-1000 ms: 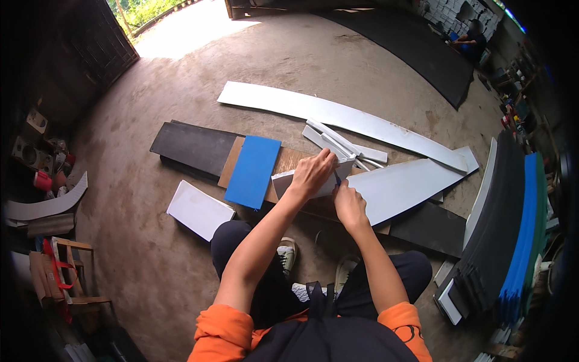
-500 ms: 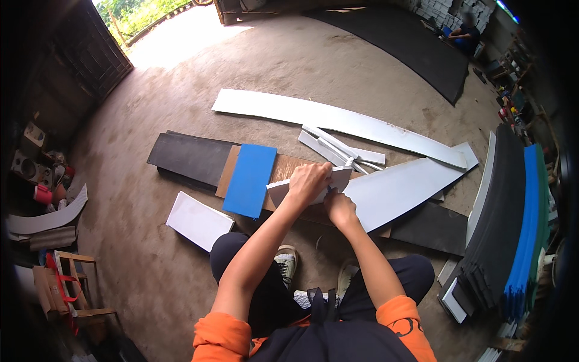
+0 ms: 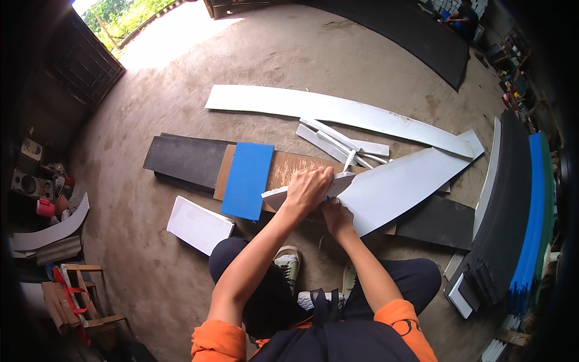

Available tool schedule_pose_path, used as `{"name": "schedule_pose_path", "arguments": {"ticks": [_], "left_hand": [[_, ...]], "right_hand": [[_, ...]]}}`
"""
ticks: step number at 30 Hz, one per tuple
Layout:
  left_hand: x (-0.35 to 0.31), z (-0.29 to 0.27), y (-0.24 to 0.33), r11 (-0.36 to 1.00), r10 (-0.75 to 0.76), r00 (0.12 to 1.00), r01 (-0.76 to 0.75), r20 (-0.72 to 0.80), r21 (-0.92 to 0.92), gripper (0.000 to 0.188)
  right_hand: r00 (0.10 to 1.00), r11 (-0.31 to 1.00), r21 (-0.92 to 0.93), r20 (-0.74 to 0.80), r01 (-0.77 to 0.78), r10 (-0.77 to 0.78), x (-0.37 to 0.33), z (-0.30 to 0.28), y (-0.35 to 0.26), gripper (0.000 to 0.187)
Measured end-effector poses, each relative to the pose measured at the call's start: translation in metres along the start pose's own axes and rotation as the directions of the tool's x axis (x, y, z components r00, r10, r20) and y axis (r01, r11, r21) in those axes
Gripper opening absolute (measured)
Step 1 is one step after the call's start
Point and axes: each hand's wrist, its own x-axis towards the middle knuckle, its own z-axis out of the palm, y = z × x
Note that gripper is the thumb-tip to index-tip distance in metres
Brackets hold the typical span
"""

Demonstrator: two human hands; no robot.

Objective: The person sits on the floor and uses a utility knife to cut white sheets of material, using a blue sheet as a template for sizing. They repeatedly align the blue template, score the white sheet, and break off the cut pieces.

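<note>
My left hand is closed on the upper edge of a white foam piece, held tilted over a scratched brown board. Close beside it, my right hand is wrapped round a small tool whose blue part just shows at the fingers; its kind is hidden. A thin white strip sticks up at the piece's far end. To the right lies a long white sheet, and a blue sheet rests across the board on the left.
Several white offcuts lie beyond my hands, before a long white strip. Black sheets lie at left, a white stack nearer me. Upright black sheets stand at right. A person sits far back right.
My right hand has shifted slightly down and left, close under my left hand. The foam piece is tilted a little differently, and the whole view has shifted slightly.
</note>
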Motion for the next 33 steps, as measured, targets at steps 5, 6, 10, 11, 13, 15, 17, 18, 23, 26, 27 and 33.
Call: {"name": "schedule_pose_path", "arguments": {"ticks": [5,6,10,11,13,15,17,18,23,26,27,33], "left_hand": [[0.007,0.003,-0.008,0.998,0.062,0.996,-0.06,-0.07,0.032,0.016],[0.003,0.001,-0.01,0.999,0.052,0.996,-0.051,-0.066,0.02,0.015],[0.007,-0.017,-0.005,0.999,0.027,0.997,-0.025,-0.073,0.021,0.019],[0.01,-0.026,-0.004,0.999,0.032,0.991,-0.032,-0.132,0.002,0.021],[0.01,-0.028,-0.012,1.0,0.006,0.991,-0.006,-0.131,0.003,0.021],[0.011,-0.029,-0.016,1.0,-0.028,0.991,0.027,-0.129,-0.006,0.022],[0.012,-0.027,-0.021,0.998,-0.062,0.992,0.062,-0.111,-0.01,0.022],[0.012,-0.03,-0.024,0.997,-0.074,0.987,0.071,-0.14,-0.023,0.021],[0.013,-0.065,-0.039,0.946,-0.312,0.925,0.281,-0.219,-0.158,0.027],[0.006,-0.093,-0.05,0.856,-0.412,0.865,0.261,-0.285,-0.447,0.027],[0.004,-0.098,-0.055,0.8,-0.43,0.855,0.211,-0.291,-0.562,0.027],[-0.005,-0.098,-0.076,0.44,-0.422,0.886,0.013,-0.194,-0.898,0.03]], "right_hand": [[0.957,0.961,0.131,0.192,-0.243,0.216,-0.003,0.075,0.011,0.021],[0.954,0.96,0.134,0.212,-0.245,0.214,-0.016,0.09,0.014,0.023],[0.966,0.974,0.11,0.187,-0.199,0.176,-0.021,0.119,0.019,0.024],[0.96,0.966,0.128,0.202,-0.225,0.197,-0.021,0.12,0.02,0.025],[0.942,0.946,0.158,0.232,-0.282,0.242,-0.022,0.123,0.024,0.027],[0.949,0.948,0.154,0.193,-0.279,0.248,-0.024,0.12,0.026,0.028],[0.953,0.95,0.128,0.139,-0.285,0.267,-0.029,0.113,0.025,0.029],[0.956,0.95,0.139,0.134,-0.279,0.262,-0.029,0.108,0.025,0.029],[0.934,0.858,0.488,-0.208,-0.159,0.291,-0.017,0.056,0.032,0.028],[0.793,0.694,0.719,-0.398,-0.042,0.461,0.019,0.003,0.05,0.036],[0.805,0.733,0.68,-0.445,0.018,0.393,0.029,-0.022,0.061,0.04],[0.961,0.331,0.921,-0.255,0.207,0.11,0.062,-0.119,0.096,0.03]]}}
